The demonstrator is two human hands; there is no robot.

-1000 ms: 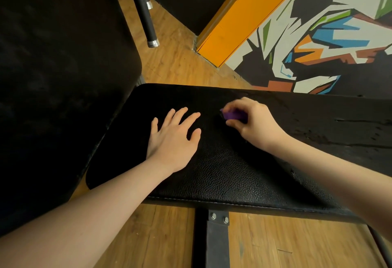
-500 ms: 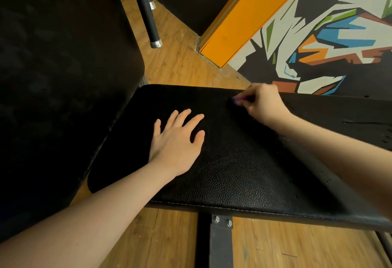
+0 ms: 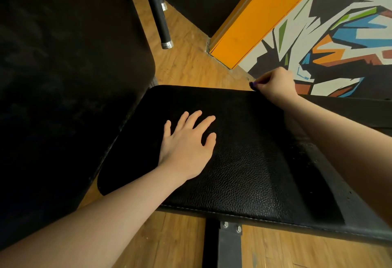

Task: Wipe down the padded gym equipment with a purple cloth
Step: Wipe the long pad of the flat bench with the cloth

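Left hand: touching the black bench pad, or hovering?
Touching. The head view shows the left hand lying palm-down on the black bench pad, fingers spread flat on the leather with no gap under them.

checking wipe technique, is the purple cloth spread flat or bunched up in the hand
Bunched up. Only a small dark purple tip of the purple cloth shows, poking out of the curled right hand at the pad's far edge.
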